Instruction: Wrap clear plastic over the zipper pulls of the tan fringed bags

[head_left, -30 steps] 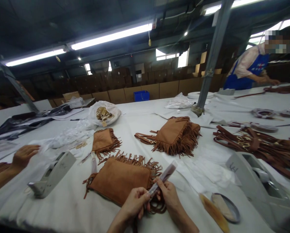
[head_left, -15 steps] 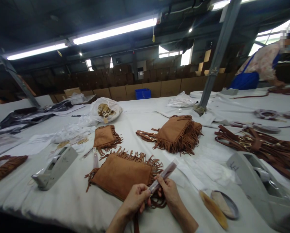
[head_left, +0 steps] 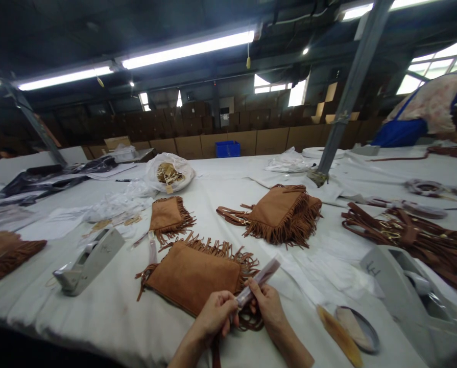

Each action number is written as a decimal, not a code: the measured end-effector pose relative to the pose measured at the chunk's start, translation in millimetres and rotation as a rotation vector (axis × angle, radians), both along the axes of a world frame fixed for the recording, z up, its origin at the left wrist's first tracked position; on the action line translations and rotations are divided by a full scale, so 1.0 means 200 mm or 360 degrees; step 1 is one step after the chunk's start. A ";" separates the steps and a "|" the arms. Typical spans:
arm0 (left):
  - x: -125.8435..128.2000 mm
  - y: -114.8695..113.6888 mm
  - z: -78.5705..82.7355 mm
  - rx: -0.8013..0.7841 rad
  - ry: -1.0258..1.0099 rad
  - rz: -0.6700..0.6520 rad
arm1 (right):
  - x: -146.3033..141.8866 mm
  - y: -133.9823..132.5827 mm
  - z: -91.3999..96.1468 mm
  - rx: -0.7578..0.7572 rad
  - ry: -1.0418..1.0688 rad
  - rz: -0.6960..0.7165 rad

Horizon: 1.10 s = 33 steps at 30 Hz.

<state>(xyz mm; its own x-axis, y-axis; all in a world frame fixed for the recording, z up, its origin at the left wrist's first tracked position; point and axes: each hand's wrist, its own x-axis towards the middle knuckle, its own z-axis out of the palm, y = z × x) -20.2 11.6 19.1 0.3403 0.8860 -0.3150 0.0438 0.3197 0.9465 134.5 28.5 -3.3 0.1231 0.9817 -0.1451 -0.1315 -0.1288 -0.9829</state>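
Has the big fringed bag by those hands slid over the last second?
No: the big fringed bag shows no visible slide either way against the tape dispenser on the left; the whole view has shifted slightly.

At the near right corner of the large fringed bag (head_left: 197,273), my left hand (head_left: 217,313) is bare, with slim fingers and a rounded thumb, its narrow wrist joining an uncovered left forearm (head_left: 187,347) that broadens away from the bag. To the right of the bag, my right hand (head_left: 267,302) is likewise ungloved and slender, with a bare right forearm (head_left: 292,347); my fingernails are too small to make out.
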 end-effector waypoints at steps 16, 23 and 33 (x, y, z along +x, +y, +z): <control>0.01 0.00 -0.04 0.0071 0.0014 -0.0014 | 0.01 0.01 -0.03 -0.0004 -0.0076 0.0049; -0.01 0.00 -0.05 0.0071 -0.0047 -0.0062 | 0.01 0.00 -0.02 0.0003 -0.0035 0.0020; 0.00 -0.02 -0.07 0.0137 0.0043 -0.0036 | 0.00 0.00 -0.09 0.0096 -0.0012 -0.0016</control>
